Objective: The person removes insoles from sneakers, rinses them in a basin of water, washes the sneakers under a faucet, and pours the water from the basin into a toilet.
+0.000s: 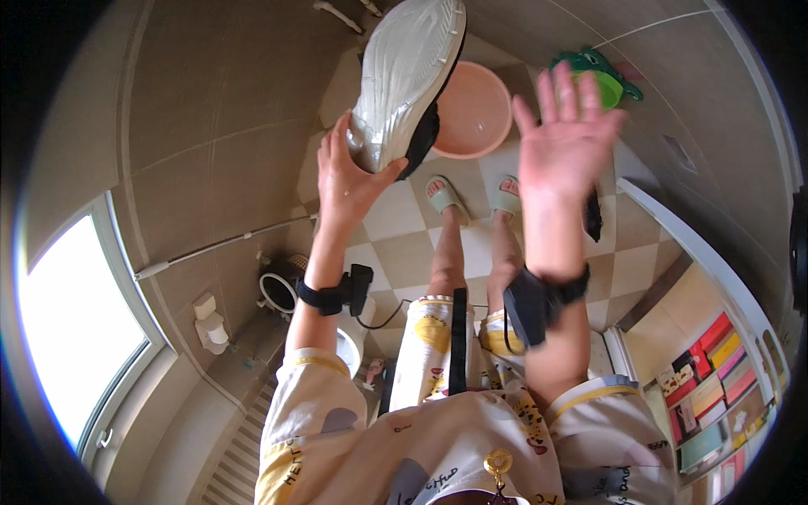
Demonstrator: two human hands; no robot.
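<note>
A sneaker (pixel 406 84) with a pale, wet-looking sole and a dark upper is held up at the top middle, sole turned toward me. My left hand (pixel 352 187) grips it by the lower end, thumb on one side and fingers on the other. Raised at the right, my right hand (pixel 569 139) is open, palm showing and fingers spread, touching nothing. Behind the shoe a pink basin (pixel 476 118) stands on the floor, partly hidden by the shoe.
A green animal-shaped plastic item (pixel 599 80) sits by the far right wall. Left are a window (pixel 80 324), a rail (pixel 227 244), a paper holder (pixel 212 328) and a toilet (pixel 347 349). A white-edged door frame (pixel 715 252) and stacked colourful boxes (pixel 711 379) stand right.
</note>
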